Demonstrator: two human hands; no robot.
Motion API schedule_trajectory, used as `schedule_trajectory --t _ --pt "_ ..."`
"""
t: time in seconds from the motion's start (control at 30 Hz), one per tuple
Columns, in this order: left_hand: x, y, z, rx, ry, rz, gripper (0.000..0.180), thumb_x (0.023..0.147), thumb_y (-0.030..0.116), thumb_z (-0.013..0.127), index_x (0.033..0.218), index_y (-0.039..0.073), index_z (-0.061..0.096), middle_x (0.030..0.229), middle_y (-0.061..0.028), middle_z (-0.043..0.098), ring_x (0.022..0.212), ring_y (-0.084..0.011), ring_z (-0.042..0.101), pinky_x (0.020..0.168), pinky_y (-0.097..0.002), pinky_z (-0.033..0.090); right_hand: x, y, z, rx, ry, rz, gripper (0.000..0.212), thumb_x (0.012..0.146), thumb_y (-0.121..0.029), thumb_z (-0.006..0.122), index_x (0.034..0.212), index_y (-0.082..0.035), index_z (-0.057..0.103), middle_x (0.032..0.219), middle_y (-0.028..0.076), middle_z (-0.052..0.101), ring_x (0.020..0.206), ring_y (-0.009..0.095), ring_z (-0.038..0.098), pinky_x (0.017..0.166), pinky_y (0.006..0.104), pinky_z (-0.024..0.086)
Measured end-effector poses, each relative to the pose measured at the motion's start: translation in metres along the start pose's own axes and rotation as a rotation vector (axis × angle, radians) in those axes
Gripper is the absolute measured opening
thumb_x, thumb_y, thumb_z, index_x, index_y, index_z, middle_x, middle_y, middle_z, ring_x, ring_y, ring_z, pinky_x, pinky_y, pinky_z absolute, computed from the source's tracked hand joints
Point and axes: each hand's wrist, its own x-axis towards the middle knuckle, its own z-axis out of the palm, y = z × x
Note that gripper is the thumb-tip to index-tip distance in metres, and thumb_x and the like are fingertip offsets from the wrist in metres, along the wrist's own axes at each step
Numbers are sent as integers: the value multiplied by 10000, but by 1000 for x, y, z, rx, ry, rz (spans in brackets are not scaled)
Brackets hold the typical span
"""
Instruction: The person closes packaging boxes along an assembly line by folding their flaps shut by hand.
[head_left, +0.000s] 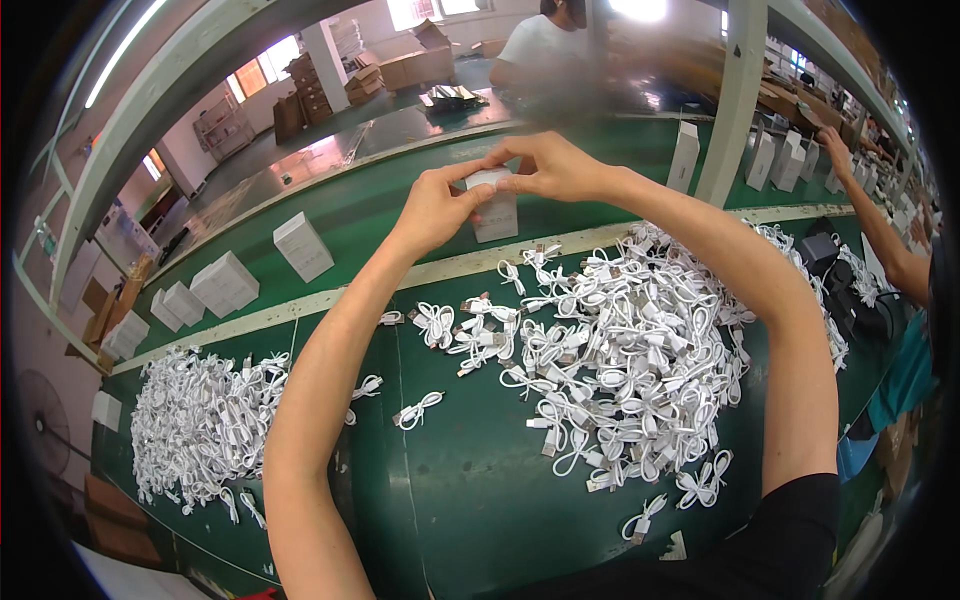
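Note:
A small white box (496, 218) stands upright on the green conveyor belt straight ahead of me. My left hand (438, 205) is closed at its upper left edge, thumb and fingers reaching over the top. My right hand (552, 168) bends over the upper right, its thumb and fingertips at the top. The fingers partly hide the box's top, so I cannot see whether its flap is up or down. Below my arms, bundled white USB cables (650, 360) lie in a large pile on the green table (470, 500). Another cable pile (200, 425) is left of my left forearm.
More white boxes stand on the belt (385, 215) to the left (302, 247) and right (684, 157). A pale post (738, 110) rises at the belt's right part. Black adapters (840, 280) lie at far right, near a co-worker's arm (880, 225). Someone in white (540, 50) is beyond the belt.

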Motion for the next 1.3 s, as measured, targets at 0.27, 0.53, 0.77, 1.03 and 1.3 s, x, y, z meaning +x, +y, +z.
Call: schedule_trajectory --t 0.27,0.53,0.77,1.03,1.3 --pt "-3 -14 -10 -144 48 -41 371 1105 228 613 1429 80 715 1000 -113 795 689 -128 717 731 -336 575 18 -3 7 20 -96 128 310 1050 -241 731 1267 -20 756 1037 110 786 814 151 733 774 345 610" --pt "-16 -18 -22 642 126 425 421 1101 205 595 1488 40 611 1227 -163 718 1058 -369 705 952 -453 578 5 5 17 -411 -5 -374 419 1022 -235 683 1406 -66 675 1249 137 747 968 342 754 771 469 615" --pt "-17 -16 -24 729 47 349 488 1032 222 677 1481 61 575 1324 -208 671 1177 -450 645 990 -510 531 -9 -12 34 -721 -224 -257 877 913 -192 787 1639 -21 327 1647 213 440 1242 381 677 849 455 644" --pt "-27 -19 -102 1013 -44 29 421 928 248 789 1293 48 733 1222 -222 746 1193 -420 657 1095 -550 459 6 -21 -79 -1065 -84 290 343 845 -233 799 1156 -89 800 1087 153 808 1025 355 787 871 525 634" --pt "-27 3 -88 1114 160 140 597 857 269 852 1368 11 684 1464 -242 616 1438 -431 505 1255 -562 338 -75 86 -170 -907 162 577 221 848 -133 739 1037 -37 799 1105 185 800 1079 319 783 897 475 626"
